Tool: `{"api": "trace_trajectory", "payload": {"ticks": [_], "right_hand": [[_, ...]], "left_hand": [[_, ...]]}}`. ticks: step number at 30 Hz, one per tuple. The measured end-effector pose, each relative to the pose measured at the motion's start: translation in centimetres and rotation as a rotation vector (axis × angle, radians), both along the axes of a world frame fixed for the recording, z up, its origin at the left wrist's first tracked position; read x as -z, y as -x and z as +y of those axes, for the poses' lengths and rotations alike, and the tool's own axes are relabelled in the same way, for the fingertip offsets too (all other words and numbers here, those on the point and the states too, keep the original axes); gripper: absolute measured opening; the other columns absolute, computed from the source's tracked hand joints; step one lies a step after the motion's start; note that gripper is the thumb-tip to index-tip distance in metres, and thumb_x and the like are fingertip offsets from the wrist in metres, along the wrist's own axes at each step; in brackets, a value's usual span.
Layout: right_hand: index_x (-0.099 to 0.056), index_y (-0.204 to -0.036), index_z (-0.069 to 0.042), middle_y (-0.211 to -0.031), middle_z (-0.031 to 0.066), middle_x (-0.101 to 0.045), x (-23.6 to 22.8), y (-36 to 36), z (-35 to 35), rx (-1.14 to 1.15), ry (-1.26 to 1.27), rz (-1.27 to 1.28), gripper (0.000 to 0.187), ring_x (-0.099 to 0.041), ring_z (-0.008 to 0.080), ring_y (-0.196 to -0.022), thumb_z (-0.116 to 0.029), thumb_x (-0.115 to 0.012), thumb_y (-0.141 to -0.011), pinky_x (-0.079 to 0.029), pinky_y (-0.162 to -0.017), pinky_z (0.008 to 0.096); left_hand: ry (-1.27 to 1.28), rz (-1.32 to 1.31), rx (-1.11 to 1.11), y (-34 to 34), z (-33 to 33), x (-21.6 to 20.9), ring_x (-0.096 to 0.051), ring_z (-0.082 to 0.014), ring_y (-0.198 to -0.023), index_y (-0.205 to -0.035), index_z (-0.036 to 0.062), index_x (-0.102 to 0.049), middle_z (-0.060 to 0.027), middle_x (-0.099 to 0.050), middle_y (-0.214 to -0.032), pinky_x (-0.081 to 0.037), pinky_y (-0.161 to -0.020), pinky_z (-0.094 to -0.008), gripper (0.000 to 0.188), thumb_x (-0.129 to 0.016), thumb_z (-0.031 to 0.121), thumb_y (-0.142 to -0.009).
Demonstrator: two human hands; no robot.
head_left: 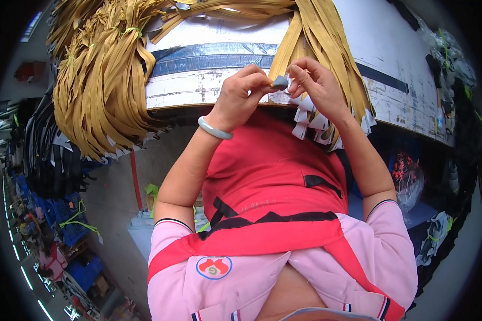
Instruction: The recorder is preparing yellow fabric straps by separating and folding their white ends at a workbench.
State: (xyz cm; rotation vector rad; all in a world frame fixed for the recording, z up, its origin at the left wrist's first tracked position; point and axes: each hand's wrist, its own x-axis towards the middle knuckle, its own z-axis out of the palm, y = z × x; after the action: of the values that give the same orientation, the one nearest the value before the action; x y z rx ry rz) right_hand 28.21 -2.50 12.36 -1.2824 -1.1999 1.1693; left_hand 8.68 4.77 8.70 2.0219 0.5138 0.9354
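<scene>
A small grey piece (280, 83) sits pinched between the thumb and fingers of a person's left grip (239, 92), above the near edge of a white-topped counter (219, 35). Just to its right, the right grip (321, 88) curls its fingers close to the piece; whether it grasps anything cannot be told. Mustard-coloured strips (326, 32) drape behind the right grip, while a thick bundle (102, 80) of similar strips hangs well left of the left grip.
</scene>
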Motion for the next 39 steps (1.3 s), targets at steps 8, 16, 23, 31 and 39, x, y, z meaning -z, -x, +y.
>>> {"api": "trace_trajectory", "payload": {"ticks": [8,16,23,31,39], "right_hand": [[-0.06,-0.083,-0.003,-0.064,-0.0044,-0.051,0.9,-1.8,-1.6,-0.06,0.102,-0.162,0.024,-0.046,0.0022,-0.054,-0.022,-0.061,-0.098,-0.037,-0.048,0.0197],[-0.062,-0.088,-0.002,-0.066,-0.0021,-0.053,0.8,-6.0,-2.4,0.057,0.15,-0.329,0.025,-0.05,0.005,-0.058,-0.025,-0.062,-0.097,-0.041,-0.053,0.0223],[-0.063,-0.09,0.002,-0.072,0.01,-0.059,0.5,-3.8,-1.3,-0.013,-0.091,-0.717,0.022,-0.057,0.0195,-0.063,-0.019,-0.065,-0.093,-0.046,-0.06,0.0313],[-0.062,-0.09,0.002,-0.078,0.0113,-0.06,0.5,-4.1,-1.9,-0.06,0.041,-0.72,0.018,-0.057,0.0206,-0.069,-0.016,-0.066,-0.091,-0.046,-0.064,0.0317],[-0.064,-0.096,-0.005,-0.091,0.0107,-0.063,1.4,-3.4,-1.2,-0.165,-0.064,-0.795,0.015,-0.064,0.0293,-0.083,-0.016,-0.066,-0.087,-0.05,-0.073,0.038]], "left_hand": [[-0.066,0.108,-0.029,-0.5,-1.5,-1.4,-0.058,-0.0213,-0.068,-0.085,-0.0016,-0.057,-0.0088,-0.053,-0.08,-0.047,-0.062,-0.0308,0.009,-0.065,-0.006,-0.085],[0.309,-0.385,-0.614,7.9,8.5,-1.1,-0.066,-0.0136,-0.08,-0.116,-0.0001,-0.058,-0.0068,-0.063,-0.099,-0.056,-0.067,-0.0241,0.022,-0.06,0.01,-0.097],[0.336,0.163,-0.071,-1.3,-1.7,3.6,-0.061,-0.0102,-0.071,-0.099,0.0008,-0.067,-0.0054,-0.064,-0.089,-0.05,-0.063,-0.0239,0.011,-0.066,0.004,-0.089],[-0.001,0.362,-0.147,-5.1,-3.9,3.7,-0.061,-0.026,-0.069,-0.095,0.0034,-0.068,-0.0101,-0.062,-0.094,-0.049,-0.066,-0.0363,0.018,-0.073,0.015,-0.082],[-0.01,0.467,-0.161,-5.1,-4.3,3.2,-0.065,-0.0297,-0.085,-0.087,0.0043,-0.068,-0.0099,-0.061,-0.104,-0.052,-0.076,-0.0397,0.013,-0.071,0.016,-0.083]]}}
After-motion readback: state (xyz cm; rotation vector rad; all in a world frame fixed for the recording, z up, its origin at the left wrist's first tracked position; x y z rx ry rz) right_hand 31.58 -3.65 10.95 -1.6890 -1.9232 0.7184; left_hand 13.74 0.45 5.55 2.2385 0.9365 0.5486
